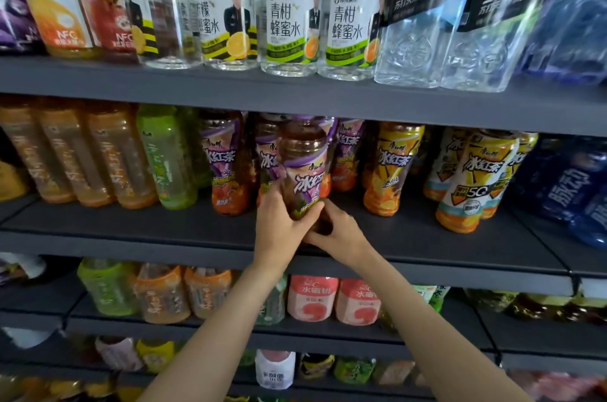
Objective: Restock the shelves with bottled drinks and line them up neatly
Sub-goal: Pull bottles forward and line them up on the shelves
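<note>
**Both hands on a tea bottle at the middle shelf**

The left hand (279, 221) and right hand (341, 237) meet low on one purple-labelled tea bottle (303, 168), fingers curled round its base from either side. The bottle stands upright, or nearly so, at the front of the middle shelf (131, 224), ahead of two other purple-labelled bottles (226, 165) in the row behind. Whether its base sits on the shelf cannot be told, since the hands cover it.

To the right, apart from the held bottle, stand yellow-labelled tea bottles (391, 168), then dark blue bottles (571, 184). To the left are a green bottle (167, 158) and orange drinks (78, 152).

The upper shelf (295, 92) carries clear honey-water bottles (289, 13) and soda bottles (417, 20). On the lower shelf (427, 270), pink-labelled bottles (312, 296) show between the forearms.
</note>
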The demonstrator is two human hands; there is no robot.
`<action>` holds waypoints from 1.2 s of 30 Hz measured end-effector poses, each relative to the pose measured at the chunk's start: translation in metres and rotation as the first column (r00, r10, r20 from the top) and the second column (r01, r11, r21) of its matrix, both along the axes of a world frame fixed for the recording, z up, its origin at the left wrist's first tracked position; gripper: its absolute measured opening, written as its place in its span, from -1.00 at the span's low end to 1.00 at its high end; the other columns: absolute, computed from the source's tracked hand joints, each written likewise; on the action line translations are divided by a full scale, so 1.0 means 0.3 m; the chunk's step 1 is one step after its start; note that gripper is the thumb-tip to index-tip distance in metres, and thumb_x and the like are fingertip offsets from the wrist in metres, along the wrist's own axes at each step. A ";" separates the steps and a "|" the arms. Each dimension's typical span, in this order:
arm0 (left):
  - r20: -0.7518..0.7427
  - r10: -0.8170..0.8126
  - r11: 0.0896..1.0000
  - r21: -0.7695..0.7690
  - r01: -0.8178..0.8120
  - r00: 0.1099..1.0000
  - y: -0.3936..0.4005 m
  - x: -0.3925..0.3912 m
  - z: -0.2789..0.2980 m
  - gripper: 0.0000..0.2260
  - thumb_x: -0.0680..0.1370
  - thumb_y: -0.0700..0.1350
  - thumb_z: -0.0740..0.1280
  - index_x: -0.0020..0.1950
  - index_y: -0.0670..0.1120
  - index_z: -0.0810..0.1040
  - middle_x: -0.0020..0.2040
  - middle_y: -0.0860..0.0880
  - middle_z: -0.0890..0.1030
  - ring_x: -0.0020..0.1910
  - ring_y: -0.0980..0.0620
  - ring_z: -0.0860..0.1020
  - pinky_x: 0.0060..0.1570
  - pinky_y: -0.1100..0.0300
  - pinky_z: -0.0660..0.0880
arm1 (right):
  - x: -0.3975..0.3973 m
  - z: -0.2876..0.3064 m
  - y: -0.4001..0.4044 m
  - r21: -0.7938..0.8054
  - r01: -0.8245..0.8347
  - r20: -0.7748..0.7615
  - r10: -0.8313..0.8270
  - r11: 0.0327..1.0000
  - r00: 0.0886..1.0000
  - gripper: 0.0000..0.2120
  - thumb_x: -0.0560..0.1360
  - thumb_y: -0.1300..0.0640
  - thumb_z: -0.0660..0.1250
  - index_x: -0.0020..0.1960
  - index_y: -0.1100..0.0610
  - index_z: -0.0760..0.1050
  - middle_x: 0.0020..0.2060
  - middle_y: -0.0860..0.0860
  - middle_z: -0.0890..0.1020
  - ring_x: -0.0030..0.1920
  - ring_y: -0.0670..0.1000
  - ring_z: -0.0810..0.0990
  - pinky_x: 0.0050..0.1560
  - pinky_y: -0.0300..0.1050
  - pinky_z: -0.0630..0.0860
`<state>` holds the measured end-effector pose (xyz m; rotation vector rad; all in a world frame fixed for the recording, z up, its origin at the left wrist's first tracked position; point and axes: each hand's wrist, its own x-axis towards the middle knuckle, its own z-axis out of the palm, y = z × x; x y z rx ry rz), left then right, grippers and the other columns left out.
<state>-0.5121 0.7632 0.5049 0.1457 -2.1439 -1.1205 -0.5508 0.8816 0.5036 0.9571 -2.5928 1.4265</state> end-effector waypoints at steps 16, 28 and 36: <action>-0.006 0.120 0.993 0.020 -0.119 0.993 -0.159 0.059 0.003 -0.49 0.32 0.06 0.50 0.15 -0.12 0.42 0.02 0.05 0.45 0.02 0.16 0.39 -0.01 0.31 0.30 | -0.224 0.103 -0.182 0.021 0.573 0.025 -0.574 0.819 0.819 -0.46 0.44 0.11 0.42 0.28 0.30 0.27 0.19 0.22 0.50 0.21 0.21 0.48 0.15 0.01 0.43; -0.011 0.120 0.993 0.022 -0.120 0.993 -0.155 0.058 0.007 -0.48 0.33 0.05 0.50 0.15 -0.13 0.40 0.01 0.05 0.41 0.03 0.15 0.37 0.00 0.29 0.30 | -0.196 0.116 -0.196 0.013 0.548 0.079 -0.547 0.837 0.833 -0.55 0.46 0.17 0.39 0.24 0.28 0.31 0.16 0.21 0.53 0.18 0.21 0.51 0.13 0.02 0.46; -0.015 0.107 0.993 0.042 -0.107 0.994 -0.156 0.053 -0.004 -0.48 0.33 0.06 0.49 0.15 -0.13 0.40 0.03 0.01 0.43 0.06 0.14 0.36 0.00 0.28 0.32 | -0.191 0.091 -0.115 -0.238 0.641 -0.048 -0.668 0.730 0.743 -0.66 0.52 0.26 0.27 0.26 0.35 0.35 0.17 0.24 0.48 0.21 0.21 0.45 0.17 -0.11 0.36</action>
